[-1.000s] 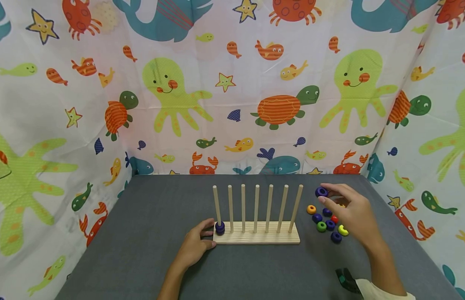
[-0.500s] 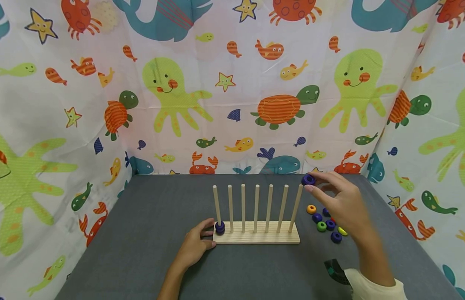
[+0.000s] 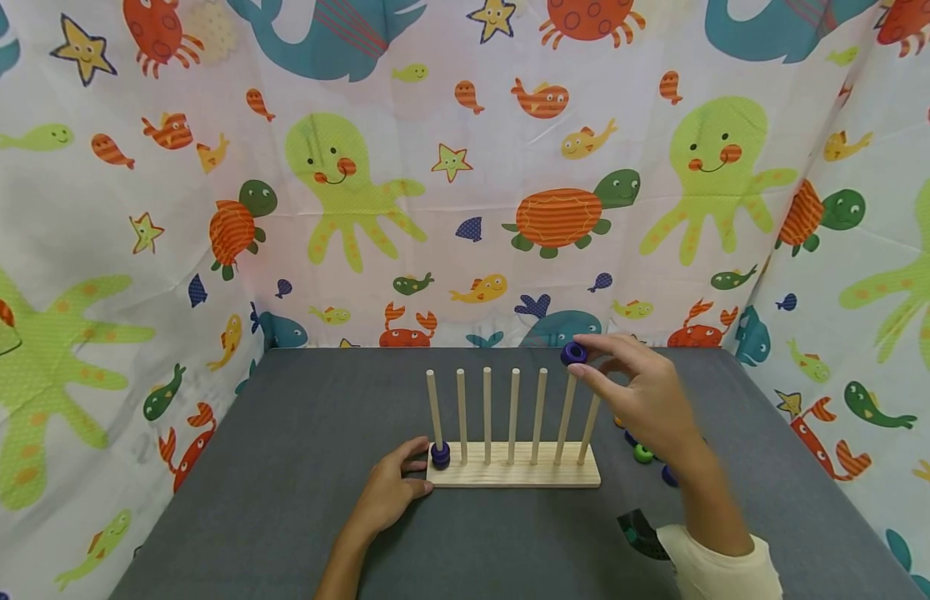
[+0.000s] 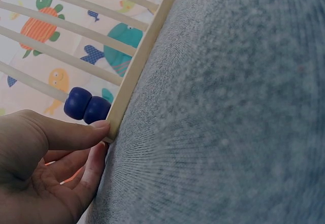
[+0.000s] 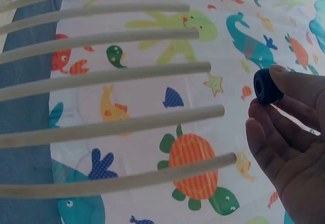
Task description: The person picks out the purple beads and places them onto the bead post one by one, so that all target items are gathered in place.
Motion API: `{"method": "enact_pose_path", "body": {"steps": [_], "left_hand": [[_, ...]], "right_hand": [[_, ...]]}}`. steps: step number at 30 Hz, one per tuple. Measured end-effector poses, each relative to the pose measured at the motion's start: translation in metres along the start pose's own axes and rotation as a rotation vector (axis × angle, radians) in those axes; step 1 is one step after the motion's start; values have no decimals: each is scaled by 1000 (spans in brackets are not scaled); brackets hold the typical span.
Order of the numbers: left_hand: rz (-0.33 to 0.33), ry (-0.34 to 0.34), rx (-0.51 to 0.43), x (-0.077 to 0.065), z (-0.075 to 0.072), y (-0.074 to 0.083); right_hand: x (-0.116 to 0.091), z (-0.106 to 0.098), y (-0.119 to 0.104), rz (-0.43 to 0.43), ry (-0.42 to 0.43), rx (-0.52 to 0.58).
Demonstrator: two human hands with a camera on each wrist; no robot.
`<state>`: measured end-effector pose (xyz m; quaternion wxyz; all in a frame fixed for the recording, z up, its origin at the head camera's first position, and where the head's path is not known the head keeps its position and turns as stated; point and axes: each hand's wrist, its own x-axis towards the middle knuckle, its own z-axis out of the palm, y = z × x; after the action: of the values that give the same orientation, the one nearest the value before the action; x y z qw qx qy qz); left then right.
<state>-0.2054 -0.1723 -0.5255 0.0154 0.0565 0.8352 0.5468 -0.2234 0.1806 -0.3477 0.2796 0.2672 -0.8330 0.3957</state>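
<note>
A wooden peg board (image 3: 510, 477) with a row of several upright pegs stands on the dark table. Two blue beads (image 4: 87, 105) are stacked at the bottom of its leftmost peg. My left hand (image 3: 390, 492) pinches the board's left end, thumb on the near side in the left wrist view. Between thumb and fingertips, my right hand (image 3: 645, 396) holds another blue bead (image 3: 573, 354) in the air. That bead is near the tops of the right-hand pegs, and its hole shows in the right wrist view (image 5: 259, 86). It appears apart from the pegs.
Loose beads lie on the table right of the board, a green bead (image 3: 642, 453) among them; my right hand and forearm cover some. A black strap piece (image 3: 641, 533) hangs by the right sleeve. A sea-animal curtain (image 3: 465, 208) surrounds the table's back and sides.
My right hand has carried the blue bead leftward and slightly up, from above the loose beads to over the right-hand pegs. The left hand and board have stayed put.
</note>
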Motion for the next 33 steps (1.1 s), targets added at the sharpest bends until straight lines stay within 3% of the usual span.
{"method": "enact_pose_path", "body": {"steps": [11, 24, 33], "left_hand": [[-3, -10, -13, 1, 0, 0], [-9, -8, -32, 0, 0, 0], [-1, -7, -36, 2, 0, -1]], "right_hand": [[12, 23, -17, -94, -37, 69], [23, 56, -43, -61, -175, 131], [32, 78, -54, -81, -212, 155]]}}
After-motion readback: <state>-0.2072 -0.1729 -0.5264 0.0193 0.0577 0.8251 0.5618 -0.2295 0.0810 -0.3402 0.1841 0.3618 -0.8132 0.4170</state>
